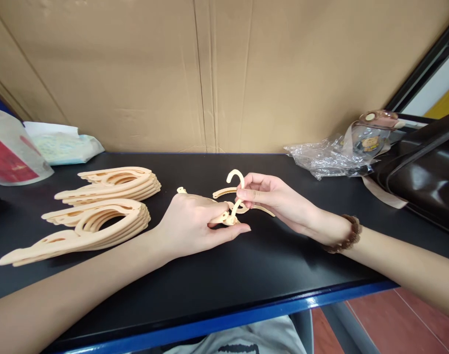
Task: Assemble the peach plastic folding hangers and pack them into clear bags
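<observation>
- Near the frame's centre, the left hand (194,221) grasps a cream hanger body (220,218), whose visible ends run from upper left to lower right.
- The right hand (272,199) pinches the hook (242,180) between thumb and fingers; its shaft stands nearly upright, top leaning slightly right, the curl opening toward lower left.
- Folded hangers (134,219) lie in two stacks at the left of the desk (283,270), narrow ends pointing left.
</observation>
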`<state>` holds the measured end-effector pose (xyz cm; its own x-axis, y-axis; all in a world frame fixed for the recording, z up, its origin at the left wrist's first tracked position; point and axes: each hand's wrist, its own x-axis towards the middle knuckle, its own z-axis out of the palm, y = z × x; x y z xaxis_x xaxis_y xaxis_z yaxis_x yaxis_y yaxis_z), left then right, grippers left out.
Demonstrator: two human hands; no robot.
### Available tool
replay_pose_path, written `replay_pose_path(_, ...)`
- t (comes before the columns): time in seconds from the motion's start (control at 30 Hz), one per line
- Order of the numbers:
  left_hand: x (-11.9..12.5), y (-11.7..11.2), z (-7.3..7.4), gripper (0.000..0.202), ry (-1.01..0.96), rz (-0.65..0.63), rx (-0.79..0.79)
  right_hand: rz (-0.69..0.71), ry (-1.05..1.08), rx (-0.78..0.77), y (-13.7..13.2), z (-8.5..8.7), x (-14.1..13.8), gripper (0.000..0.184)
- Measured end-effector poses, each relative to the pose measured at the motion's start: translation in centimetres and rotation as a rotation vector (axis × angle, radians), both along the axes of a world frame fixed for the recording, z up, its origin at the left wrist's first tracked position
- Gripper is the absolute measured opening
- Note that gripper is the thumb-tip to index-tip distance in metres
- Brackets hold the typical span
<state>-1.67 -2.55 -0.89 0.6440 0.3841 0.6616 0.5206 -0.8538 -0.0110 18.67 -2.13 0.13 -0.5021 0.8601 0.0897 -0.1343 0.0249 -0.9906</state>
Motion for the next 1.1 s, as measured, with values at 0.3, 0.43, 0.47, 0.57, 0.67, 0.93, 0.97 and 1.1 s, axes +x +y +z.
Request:
replay_pose_path(0.3,-0.05,0.08,0.11,0.051,0.055,0.051,0.031,-0.005,-0.005,-0.019,-0.07,-0.13,-0.15,0.017)
replay_pose_path(0.43,-0.09,-0.01,0.46,0.052,0.119,0.075,0.077,-0.008,-0.037,0.005,-0.30,0.08,-0.36,0.016)
replay_pose_path(0.47,-0.12,-0.05,0.52,0.052,0.135,0.077,0.091,-0.007,-0.050,0.014,-0.32,0.09,-0.40,0.017)
replay_pose_path(0.57,-0.21,-0.13,0.56,0.051,0.174,0.089,0.120,-0.004,-0.082,0.029,-0.31,-0.02,-0.49,0.019)
replay_pose_path(0.67,-0.26,-0.15,0.51,0.050,0.173,0.074,0.162,0.002,-0.084,0.025,-0.29,-0.18,-0.44,0.021)
replay_pose_path(0.93,-0.41,0.13,0.55,0.054,0.156,0.042,0.250,0.006,-0.055,0.003,-0.42,-0.15,-0.36,0.020)
replay_pose_path(0.97,-0.44,0.16,0.51,0.055,0.172,0.057,0.211,0.003,-0.059,-0.002,-0.42,-0.14,-0.38,0.021)
replay_pose_path(1.1,-0.53,0.21,0.15,0.059,0.167,0.101,0.071,-0.011,-0.057,-0.014,-0.42,-0.11,-0.47,0.022)
